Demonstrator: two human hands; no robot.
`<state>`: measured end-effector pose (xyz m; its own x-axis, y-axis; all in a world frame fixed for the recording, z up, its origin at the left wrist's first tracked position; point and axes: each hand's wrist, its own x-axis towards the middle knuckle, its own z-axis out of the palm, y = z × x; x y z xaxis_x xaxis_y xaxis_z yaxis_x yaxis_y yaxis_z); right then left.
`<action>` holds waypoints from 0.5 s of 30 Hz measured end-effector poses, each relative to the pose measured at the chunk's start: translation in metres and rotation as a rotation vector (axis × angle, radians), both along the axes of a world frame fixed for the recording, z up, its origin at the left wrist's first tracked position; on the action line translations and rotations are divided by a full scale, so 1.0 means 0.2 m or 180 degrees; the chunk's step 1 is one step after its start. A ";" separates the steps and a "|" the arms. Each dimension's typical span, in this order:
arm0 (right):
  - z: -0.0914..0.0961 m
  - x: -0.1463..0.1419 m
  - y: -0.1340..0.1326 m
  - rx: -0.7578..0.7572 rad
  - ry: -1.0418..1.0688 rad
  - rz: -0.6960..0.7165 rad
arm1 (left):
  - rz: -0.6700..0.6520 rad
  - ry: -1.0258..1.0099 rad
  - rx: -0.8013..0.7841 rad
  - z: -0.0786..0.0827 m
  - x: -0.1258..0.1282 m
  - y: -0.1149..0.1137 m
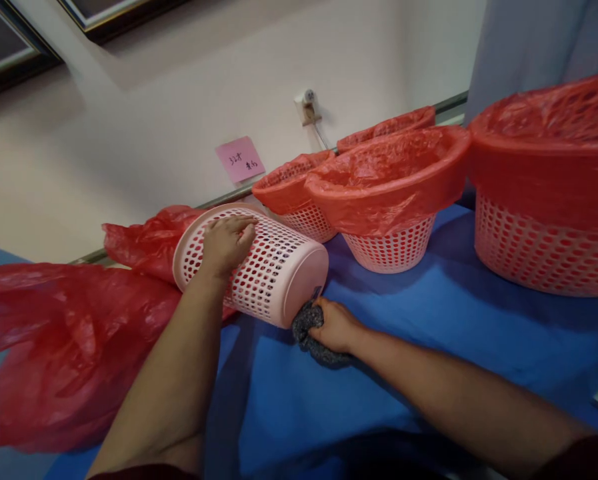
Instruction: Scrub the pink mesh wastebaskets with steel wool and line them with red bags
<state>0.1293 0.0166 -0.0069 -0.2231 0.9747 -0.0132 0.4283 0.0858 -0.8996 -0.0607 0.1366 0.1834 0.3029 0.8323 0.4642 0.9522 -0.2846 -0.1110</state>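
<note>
A pale pink plastic wastebasket [266,267] with rows of holes lies tipped on its side, its base turned to the right. My left hand [229,245] grips it from above, fingers curled over the perforated wall near the rim. In my right hand [336,325] is a bunched dark grey cloth [309,327], pressed against the lower edge of the basket's base. A small dark mark or label shows on the base beside my right fingertips. Red plastic bags [79,347] lie heaped to the left, partly behind my left forearm.
Several pink baskets lined with red bags stand at the right, among them a middle basket [389,200] and a large one [549,233]. Blue cloth [299,400] covers the table. Behind, the wall carries a pink note [239,160] and a socket with a plug [309,110].
</note>
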 end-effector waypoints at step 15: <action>-0.11 0.07 0.31 0.0187 0.1027 -0.1229 | -0.0061 0.0000 0.0041 0.00 0.00 0.00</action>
<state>0.1432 0.0778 -0.0292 0.1702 0.9839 0.0544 0.1398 0.0305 -0.9897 -0.0601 0.1361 0.1833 0.3189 0.8202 0.4749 0.9465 -0.3015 -0.1149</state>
